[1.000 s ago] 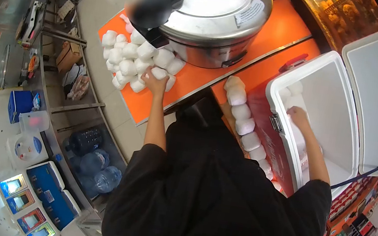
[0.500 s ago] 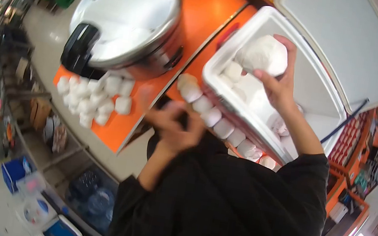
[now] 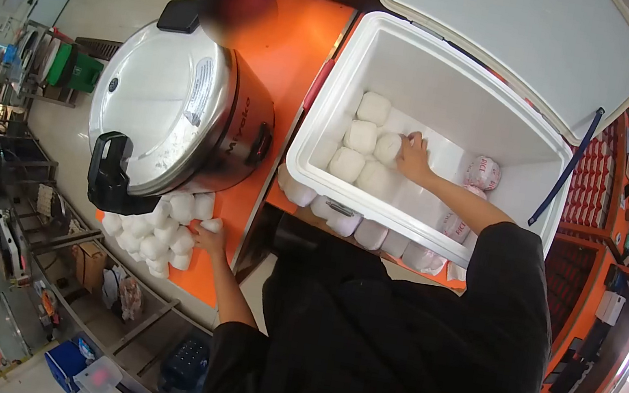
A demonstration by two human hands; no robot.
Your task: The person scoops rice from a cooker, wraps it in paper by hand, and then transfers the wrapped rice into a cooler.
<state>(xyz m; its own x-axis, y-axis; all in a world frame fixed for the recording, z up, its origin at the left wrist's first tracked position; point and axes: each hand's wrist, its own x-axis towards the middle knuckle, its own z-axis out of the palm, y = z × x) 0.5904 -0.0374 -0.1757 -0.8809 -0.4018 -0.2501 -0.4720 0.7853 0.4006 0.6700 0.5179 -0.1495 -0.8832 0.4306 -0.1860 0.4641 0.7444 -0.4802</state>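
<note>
- Head view, nearest first: the left arm reaches down and forward in a black sleeve, and the left hand (image 3: 210, 239) sits at the near edge of a pile of white wrapped bundles (image 3: 156, 233) on the orange desk (image 3: 298, 38).
- Its fingers curl against one bundle (image 3: 210, 224) at the pile's right edge (I cannot tell whether they grip it or only touch it).
- A row of bundles (image 3: 358, 231) lines the desk edge, right against the front wall of the white cooler box (image 3: 319, 115).
- The right arm stretches over that wall into the box. The right hand (image 3: 415, 156) lies palm down with its fingers loosely spread, holding nothing.
- Its fingertips rest on a bundle in the box (image 3: 386, 147), which touches other bundles to its left; two printed packets (image 3: 483, 172) lie apart, to the hand's right.
- A steel rice cooker (image 3: 167, 115) stands shut behind the pile, left of the box.
- Farthest, the cooler lid (image 3: 520, 40) stands thrown back.
</note>
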